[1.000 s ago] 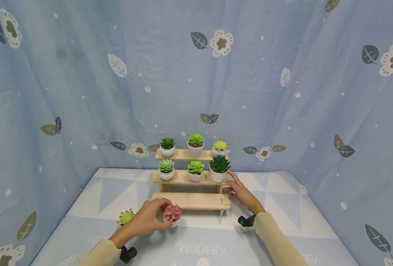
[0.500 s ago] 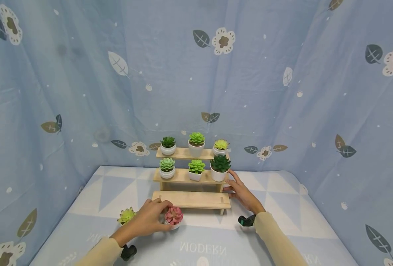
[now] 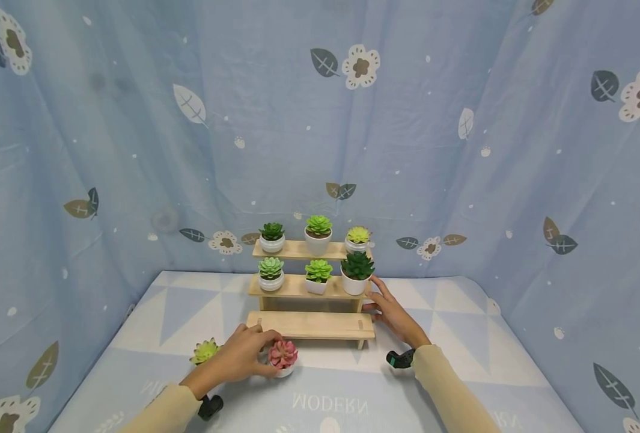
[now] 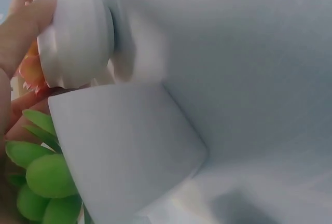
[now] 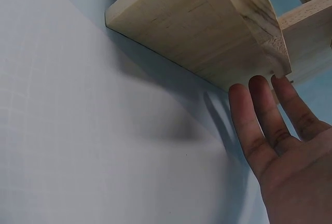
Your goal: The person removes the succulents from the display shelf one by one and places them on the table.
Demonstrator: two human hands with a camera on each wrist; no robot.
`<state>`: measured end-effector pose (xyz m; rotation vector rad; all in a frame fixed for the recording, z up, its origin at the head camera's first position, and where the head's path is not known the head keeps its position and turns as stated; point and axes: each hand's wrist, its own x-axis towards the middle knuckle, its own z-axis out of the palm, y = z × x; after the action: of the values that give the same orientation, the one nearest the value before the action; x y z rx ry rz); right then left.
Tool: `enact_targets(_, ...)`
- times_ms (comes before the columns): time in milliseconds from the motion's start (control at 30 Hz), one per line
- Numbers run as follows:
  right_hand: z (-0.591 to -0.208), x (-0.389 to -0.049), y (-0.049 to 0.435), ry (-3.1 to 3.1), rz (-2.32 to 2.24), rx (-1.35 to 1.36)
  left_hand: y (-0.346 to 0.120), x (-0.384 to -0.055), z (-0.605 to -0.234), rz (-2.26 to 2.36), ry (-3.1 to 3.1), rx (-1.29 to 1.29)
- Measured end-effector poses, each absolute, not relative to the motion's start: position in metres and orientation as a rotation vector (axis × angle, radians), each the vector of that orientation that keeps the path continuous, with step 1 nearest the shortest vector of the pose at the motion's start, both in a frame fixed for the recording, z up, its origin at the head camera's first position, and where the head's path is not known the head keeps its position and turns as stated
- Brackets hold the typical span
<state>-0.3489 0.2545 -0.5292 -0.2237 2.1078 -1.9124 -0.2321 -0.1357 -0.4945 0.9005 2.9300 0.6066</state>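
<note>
My left hand (image 3: pixel 240 356) grips a small white pot with a pink succulent (image 3: pixel 283 353), low in front of the wooden tiered stand (image 3: pixel 311 325). In the left wrist view the thumb presses on the rim of this ribbed white pot (image 4: pixel 80 37), and reddish leaves show behind it. A second white pot with rounded green leaves (image 4: pixel 122 149) stands close by. My right hand (image 3: pixel 396 317) is at the right end of the stand's middle tier. The right wrist view has its fingers extended, with the fingertips (image 5: pixel 239 94) right at the wooden side.
Several potted green succulents stand on the two upper tiers, among them a dark green one (image 3: pixel 357 267) at the right end. A yellow-green succulent (image 3: pixel 205 350) shows behind my left wrist. A blue patterned curtain (image 3: pixel 276 120) hangs behind the table (image 3: pixel 449 313).
The pink succulent and my left hand have shifted very slightly toward me. My right hand keeps its place at the stand.
</note>
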Motion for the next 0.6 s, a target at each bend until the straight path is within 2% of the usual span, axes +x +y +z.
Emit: enact_targets(600, -0.5294, -0.3461, 0.2541, 2.086, -1.939, -0.205, -0.1316, -0.2299, -0.4916, 0.614, 2.924, 0.841)
